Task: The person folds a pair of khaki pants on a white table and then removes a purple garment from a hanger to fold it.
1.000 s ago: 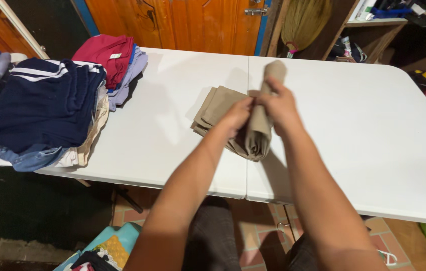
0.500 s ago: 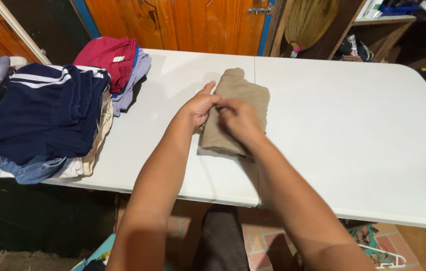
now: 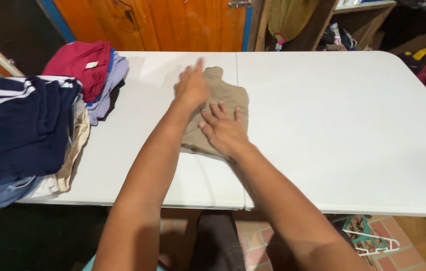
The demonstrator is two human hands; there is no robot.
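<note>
While both hands (image 3: 208, 108) lie flat, fingers spread, folded khaki garment (image 3: 220, 108) — long axis running away, narrow end far.

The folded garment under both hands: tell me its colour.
The folded garment is plain tan, khaki-like, seen in the head view.

Clothes pile (image 3: 27, 135), white table (image 3: 343, 125)

Both arms reach toward 12 o'clock. Left hand (image 3: 191, 86) lies flat, fingers together; right hand (image 3: 223, 129) at its 5 o'clock, palm down, fingers spread.
</note>
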